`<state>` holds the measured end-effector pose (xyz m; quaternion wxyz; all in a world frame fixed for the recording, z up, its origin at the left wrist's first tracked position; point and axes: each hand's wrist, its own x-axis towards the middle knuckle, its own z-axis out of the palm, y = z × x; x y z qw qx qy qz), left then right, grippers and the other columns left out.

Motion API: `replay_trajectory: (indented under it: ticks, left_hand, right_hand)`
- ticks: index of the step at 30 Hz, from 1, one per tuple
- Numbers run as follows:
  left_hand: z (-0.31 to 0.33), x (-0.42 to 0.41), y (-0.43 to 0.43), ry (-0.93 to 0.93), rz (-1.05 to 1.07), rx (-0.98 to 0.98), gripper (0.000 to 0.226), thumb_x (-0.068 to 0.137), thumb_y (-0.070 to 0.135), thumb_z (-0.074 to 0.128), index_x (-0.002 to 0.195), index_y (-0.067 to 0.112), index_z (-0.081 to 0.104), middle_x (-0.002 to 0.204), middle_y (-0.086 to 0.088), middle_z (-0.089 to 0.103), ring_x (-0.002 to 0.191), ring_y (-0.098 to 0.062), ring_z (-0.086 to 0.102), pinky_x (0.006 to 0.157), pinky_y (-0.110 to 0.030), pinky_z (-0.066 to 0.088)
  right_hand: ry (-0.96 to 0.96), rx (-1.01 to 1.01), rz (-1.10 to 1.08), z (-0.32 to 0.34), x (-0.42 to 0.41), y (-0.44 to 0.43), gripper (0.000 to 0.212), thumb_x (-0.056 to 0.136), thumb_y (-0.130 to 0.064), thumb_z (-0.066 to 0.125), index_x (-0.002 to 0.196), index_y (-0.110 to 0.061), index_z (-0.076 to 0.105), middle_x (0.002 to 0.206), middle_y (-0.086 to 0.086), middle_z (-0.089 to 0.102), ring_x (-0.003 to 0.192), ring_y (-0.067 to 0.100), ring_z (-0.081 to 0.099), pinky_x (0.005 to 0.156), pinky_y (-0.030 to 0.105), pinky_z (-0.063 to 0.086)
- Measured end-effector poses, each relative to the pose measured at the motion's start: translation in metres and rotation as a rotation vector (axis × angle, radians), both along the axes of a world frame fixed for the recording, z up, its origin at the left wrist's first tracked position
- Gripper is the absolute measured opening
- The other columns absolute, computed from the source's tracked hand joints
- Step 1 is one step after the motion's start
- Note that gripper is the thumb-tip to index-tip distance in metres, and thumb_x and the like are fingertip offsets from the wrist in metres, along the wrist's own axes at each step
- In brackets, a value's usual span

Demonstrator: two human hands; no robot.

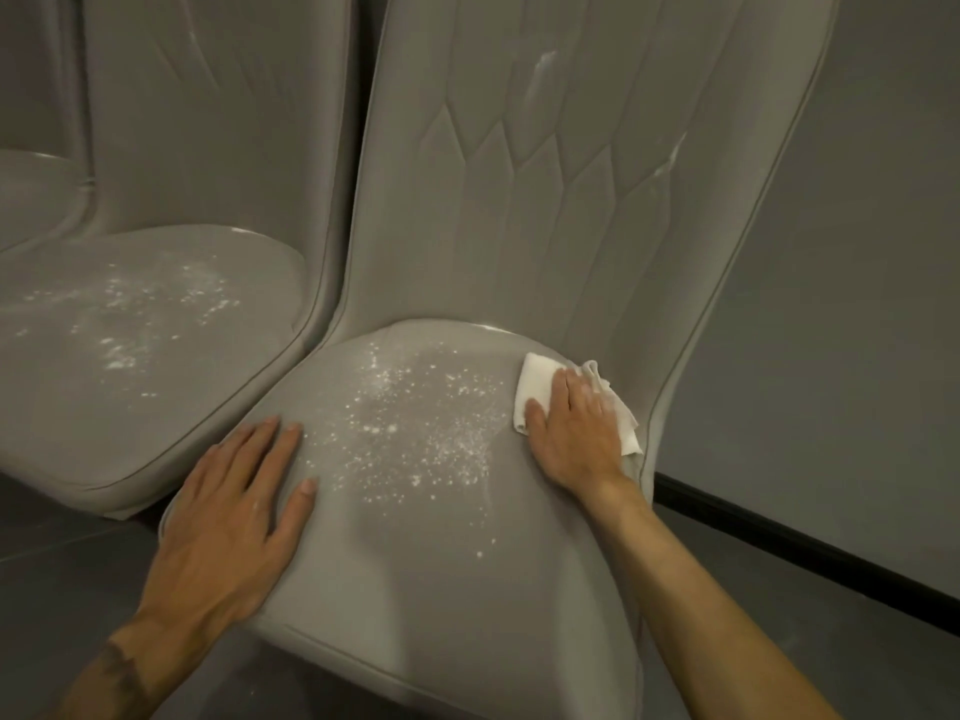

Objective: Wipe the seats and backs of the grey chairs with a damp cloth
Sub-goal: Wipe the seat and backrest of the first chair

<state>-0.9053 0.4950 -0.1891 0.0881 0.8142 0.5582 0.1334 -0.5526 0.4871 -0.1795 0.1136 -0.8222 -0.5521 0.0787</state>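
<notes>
A grey padded chair stands right in front of me; its seat (pixel 426 553) is dusted with white powder (pixel 415 423) across the middle. My right hand (pixel 571 428) presses flat on a folded white cloth (pixel 537 389) at the seat's right rear edge, fingers straight. My left hand (pixel 228 517) rests flat on the seat's front left corner, holding nothing. The quilted chair back (pixel 545 174) carries white streaks near its top and along its right edge. A second grey chair seat (pixel 130 356) to the left is also speckled with white powder.
A third chair's seat (pixel 36 194) shows at the far left. A grey wall (pixel 841 304) with a black skirting strip (pixel 810 548) runs along the right. The floor (pixel 62 589) is dark grey.
</notes>
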Motion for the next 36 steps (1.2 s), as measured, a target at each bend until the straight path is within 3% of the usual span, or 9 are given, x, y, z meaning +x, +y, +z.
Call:
replay_trajectory:
  ticks: [4,7,16,21,26,29,33,36]
  left_hand:
    - [0.004,0.001,-0.002,0.018,-0.015,0.000,0.079,0.100,0.060,0.022,0.163,0.014,0.035,0.168,-0.009,0.037,0.157,-0.028,0.033,0.131,-0.050,0.020]
    - [0.008,0.002,-0.003,0.032,-0.016,0.010,0.078,0.100,0.056,0.024,0.160,0.010,0.040,0.164,-0.012,0.043,0.154,-0.031,0.039,0.128,-0.053,0.026]
    - [0.004,0.001,0.001,0.014,-0.013,0.008,0.078,0.099,0.058,0.023,0.160,0.013,0.041,0.165,-0.011,0.043,0.154,-0.031,0.039,0.129,-0.051,0.024]
    - [0.002,0.002,0.002,0.009,-0.003,-0.001,0.079,0.098,0.060,0.022,0.161,0.015,0.040,0.165,-0.009,0.042,0.155,-0.029,0.037,0.129,-0.051,0.022]
    - [-0.001,0.000,0.003,0.017,-0.007,0.031,0.076,0.099,0.056,0.027,0.158,0.013,0.046,0.162,-0.011,0.046,0.152,-0.033,0.041,0.126,-0.055,0.027]
    - [-0.002,0.001,0.004,0.019,0.000,0.026,0.076,0.099,0.057,0.026,0.159,0.015,0.045,0.163,-0.010,0.046,0.152,-0.032,0.041,0.126,-0.055,0.028]
    - [-0.004,0.002,0.003,0.027,0.004,0.049,0.074,0.100,0.056,0.027,0.158,0.014,0.047,0.161,-0.011,0.048,0.151,-0.033,0.042,0.126,-0.055,0.027]
    - [-0.007,0.000,0.003,0.035,0.001,0.040,0.075,0.101,0.058,0.026,0.160,0.015,0.044,0.162,-0.009,0.047,0.152,-0.030,0.040,0.127,-0.053,0.025]
  right_hand:
    - [0.011,-0.012,-0.001,-0.009,-0.004,-0.025,0.063,0.109,-0.042,0.030,0.160,-0.006,0.024,0.170,0.014,0.022,0.158,0.030,0.017,0.129,0.046,0.015]
    - [0.046,-0.046,0.009,0.003,0.011,0.002,0.059,0.109,-0.039,0.032,0.157,-0.005,0.029,0.167,0.014,0.028,0.155,0.030,0.023,0.128,0.045,0.019]
    - [0.001,0.005,0.021,-0.004,0.014,0.001,0.049,0.107,-0.037,0.036,0.144,-0.005,0.044,0.153,0.014,0.046,0.141,0.033,0.042,0.118,0.047,0.033]
    - [0.043,-0.026,0.148,0.009,0.023,0.044,0.038,0.109,-0.031,0.035,0.134,-0.005,0.047,0.144,0.012,0.050,0.133,0.034,0.047,0.112,0.045,0.035]
    - [0.013,0.037,0.117,-0.008,0.029,0.007,0.050,0.109,-0.040,0.033,0.148,-0.009,0.042,0.157,0.009,0.043,0.148,0.031,0.038,0.122,0.044,0.029]
    - [-0.020,0.035,0.072,-0.010,0.023,0.023,0.041,0.108,-0.035,0.037,0.133,-0.005,0.051,0.144,0.013,0.054,0.136,0.034,0.047,0.114,0.045,0.035]
    - [0.072,-0.041,0.249,0.008,0.030,0.055,0.034,0.111,-0.030,0.036,0.121,-0.002,0.051,0.132,0.013,0.055,0.128,0.034,0.049,0.108,0.045,0.036]
    - [0.021,0.031,0.245,0.002,0.037,0.025,0.041,0.111,-0.037,0.034,0.134,-0.007,0.049,0.144,0.010,0.052,0.140,0.030,0.043,0.116,0.045,0.033]
